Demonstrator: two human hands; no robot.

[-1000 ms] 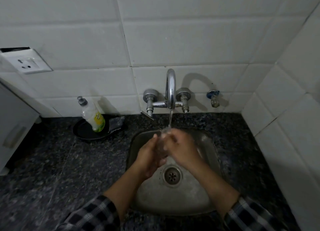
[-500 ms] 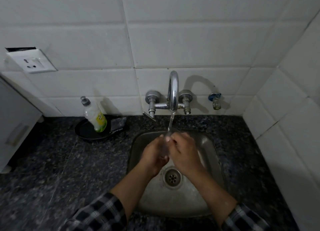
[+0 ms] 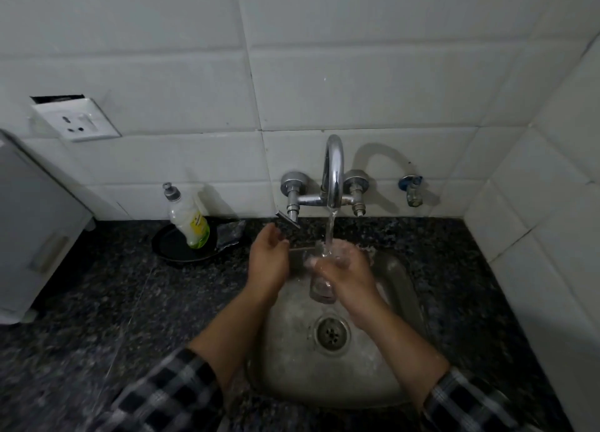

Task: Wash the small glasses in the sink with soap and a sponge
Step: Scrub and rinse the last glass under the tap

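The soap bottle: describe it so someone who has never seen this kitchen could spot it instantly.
From the steel sink, look left along the dark counter to the tiled back wall. There a black dish holds the soap bottle, leaning, clear with a grey cap. Its yellow-green label sets it apart from the dark sponge beside it.

Level: dim, grey cast.
Source: left, by the shadows.
Shadows: tap point(image 3: 334, 172) and soap bottle point(image 3: 188, 220) throw theirs rightward on wall tiles point(image 3: 406, 84).
Glare: bright streak on the spout.
Blur: left sleeve point(image 3: 168, 396), countertop point(image 3: 97, 301) foreground soft.
Distortion: tile joints bow at edges.
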